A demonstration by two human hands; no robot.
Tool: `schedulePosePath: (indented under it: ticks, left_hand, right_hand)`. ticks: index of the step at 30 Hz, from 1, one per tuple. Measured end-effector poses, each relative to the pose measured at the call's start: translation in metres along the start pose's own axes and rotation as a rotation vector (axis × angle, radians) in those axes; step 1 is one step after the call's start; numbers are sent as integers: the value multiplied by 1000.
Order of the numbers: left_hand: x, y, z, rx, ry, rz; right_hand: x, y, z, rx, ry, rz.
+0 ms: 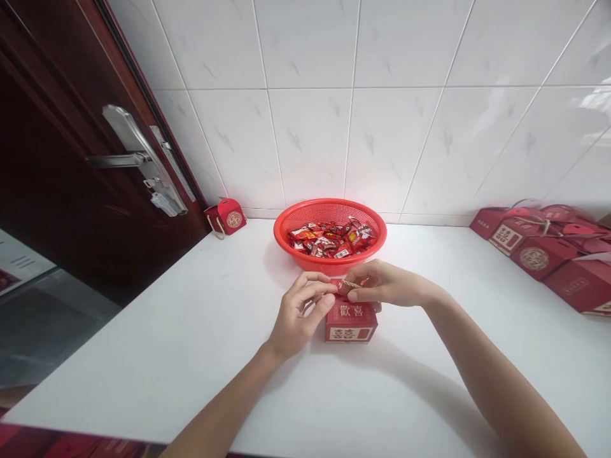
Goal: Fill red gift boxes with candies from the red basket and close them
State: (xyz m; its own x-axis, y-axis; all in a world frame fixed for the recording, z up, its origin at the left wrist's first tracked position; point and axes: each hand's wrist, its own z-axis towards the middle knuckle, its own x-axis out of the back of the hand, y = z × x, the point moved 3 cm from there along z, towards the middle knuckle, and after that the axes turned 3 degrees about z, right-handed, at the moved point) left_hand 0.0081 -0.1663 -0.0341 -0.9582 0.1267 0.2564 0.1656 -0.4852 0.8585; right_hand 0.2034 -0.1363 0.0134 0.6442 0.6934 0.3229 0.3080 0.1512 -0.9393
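A small red gift box point(351, 324) with gold characters on its top panel and a white patterned label on its front stands on the white table. My left hand point(305, 312) is at the left of its top, thumb and fingertips closed about the raised flap point(340, 286). From the right, my right hand point(382, 284) pinches a twisted twine handle point(352, 284) at that flap. Its other fingers curl behind the box and are partly hidden. Just behind the box is a red plastic basket point(329, 205) of wrapped candies point(329, 238).
Another red box point(228, 216) with a twine handle stands at the table's back left corner. Several red boxes point(544, 254) are grouped at the right. A white tiled wall point(310, 127) borders the table's back, and a dark wooden door point(62, 127) stands at the left.
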Motion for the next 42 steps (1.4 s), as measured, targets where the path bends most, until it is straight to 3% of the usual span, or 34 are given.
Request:
schedulePosePath:
  ticks: [6,11,14,17,21,26,30,35,39,42]
  left_hand:
    - [18,16,-2,-206,-63,-287]
    - [10,20,-9,-267,-280,-84]
    - [1,21,-13,-308,-355,67]
    - [-5,24,-15,-369,-356,99]
    - [-8,26,-16,-387,-364,126]
    - [-5,26,-14,-371,-315,96]
    - [1,21,-13,-368,-183,64]
    - [9,16,-14,-425,34,56]
    - [9,14,-11,-385,27,164]
    - [7,17,-9,-396,-15,256]
  right_hand:
    - [-4,-5,2,32,71,-68]
    - [-12,-22,0,175,152,-56]
    - [-19,-27,-2,187,157,-15]
    - [-29,-28,0,189,183,45]
    - [-38,-27,5,172,310,74]
    - [-34,-24,4,154,423,150]
    - [-15,-28,-3,208,490,310]
    - [30,-33,-26,237,685,238]
    - [81,-22,-64,189,924,92]
    - [117,-2,-103,67,1152,-69]
